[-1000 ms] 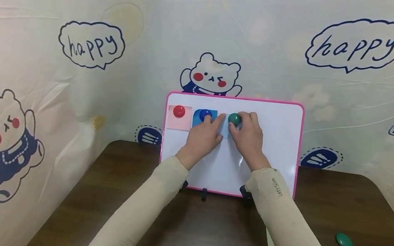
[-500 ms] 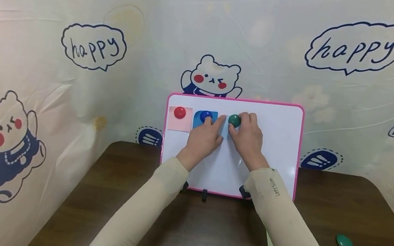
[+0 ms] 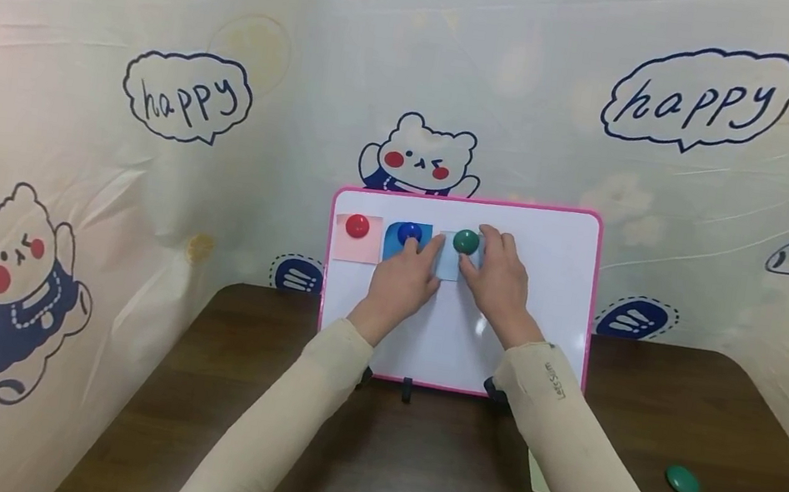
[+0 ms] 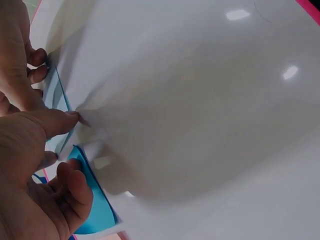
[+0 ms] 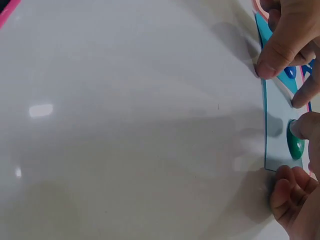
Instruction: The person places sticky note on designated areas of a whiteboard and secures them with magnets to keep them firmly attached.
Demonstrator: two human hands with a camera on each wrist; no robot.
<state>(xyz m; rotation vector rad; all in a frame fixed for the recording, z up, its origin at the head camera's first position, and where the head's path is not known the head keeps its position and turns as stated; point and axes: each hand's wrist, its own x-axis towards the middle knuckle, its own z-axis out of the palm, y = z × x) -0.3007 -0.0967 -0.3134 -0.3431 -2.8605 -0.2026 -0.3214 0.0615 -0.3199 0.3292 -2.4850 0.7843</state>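
Note:
A whiteboard [image 3: 452,342] with a pink frame stands upright. My left hand [image 3: 397,282] rests its index finger and thumb along the left side of a light blue paper note [image 3: 448,267]; another fingertip overlaps the blue round magnet [image 3: 409,234]. That magnet sits on a darker blue note [image 3: 391,251]. A green round magnet [image 3: 466,242] lies on the light blue note's upper part. Beside it is my right hand [image 3: 502,285], its thumb at the magnet's edge and its forefinger apart from it. In the right wrist view the thumb touches the green magnet [image 5: 296,142].
At the board's upper left, a red magnet [image 3: 357,226] sits on a pink note [image 3: 356,251]. Another green magnet [image 3: 683,481] lies on the brown table [image 3: 259,345] to the right. A pale yellow paper [image 3: 539,475] shows partly under the right forearm.
The right forefinger and thumb have eased away from the green magnet, which stays on the light blue note. More of that note now shows. The left hand has barely moved.

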